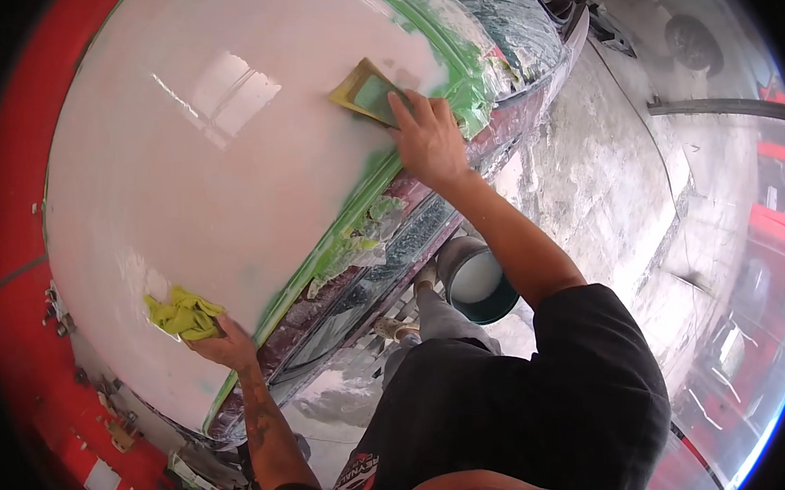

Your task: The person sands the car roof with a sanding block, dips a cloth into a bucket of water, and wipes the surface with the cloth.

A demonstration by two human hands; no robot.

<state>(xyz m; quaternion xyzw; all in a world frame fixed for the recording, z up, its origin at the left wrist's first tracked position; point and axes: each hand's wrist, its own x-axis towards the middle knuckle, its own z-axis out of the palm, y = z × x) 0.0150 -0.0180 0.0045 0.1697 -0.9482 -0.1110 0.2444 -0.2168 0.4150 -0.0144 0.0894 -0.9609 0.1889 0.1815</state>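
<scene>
A wet, pale pinkish car roof (204, 202) fills the left and middle of the head view, with a green band (343, 225) along its near edge. My right hand (432, 143) grips a sanding block (371, 95) with yellowish-brown sandpaper around it, flat on the roof near the right-hand edge. Its fingers press on the block's greenish top. Lower left, my left hand (223, 344) holds a crumpled yellow-green cloth (185, 313) against the roof. The fingers of that hand are partly hidden by the cloth.
Below the roof edge runs the car's dark, splashed side window (384, 259) with torn masking material. A bucket (458, 255) of milky water stands on the floor beside my legs. A wet glass area (509, 17) lies at the upper right. Red walls surround the space.
</scene>
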